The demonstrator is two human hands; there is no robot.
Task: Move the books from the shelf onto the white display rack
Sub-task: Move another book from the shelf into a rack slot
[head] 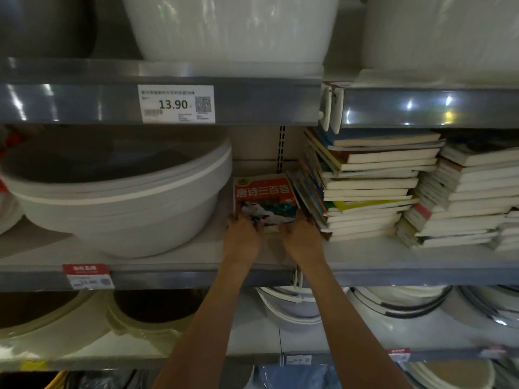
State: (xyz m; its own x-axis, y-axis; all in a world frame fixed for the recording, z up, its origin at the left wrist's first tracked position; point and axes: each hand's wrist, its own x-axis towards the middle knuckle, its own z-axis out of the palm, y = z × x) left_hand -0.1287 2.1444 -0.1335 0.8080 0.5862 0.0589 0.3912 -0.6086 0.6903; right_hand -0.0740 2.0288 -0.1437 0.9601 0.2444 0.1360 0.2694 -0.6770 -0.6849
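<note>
A book with a red and orange cover (264, 196) lies flat on the grey metal shelf (168, 272), on top of a small pile. My left hand (243, 236) grips its near left corner, fingers curled over the edge. My right hand (300, 237) grips the near right corner the same way. Right of it, a tall leaning stack of books (365, 183) fills the shelf, and a second stack (463, 200) stands further right. The white display rack is out of view.
Nested white plastic basins (118, 197) sit close on the left of the book. The shelf above (252, 103), with a 13.90 price tag (176, 104), hangs low over the books. More basins and bowls (309, 307) fill the shelf below.
</note>
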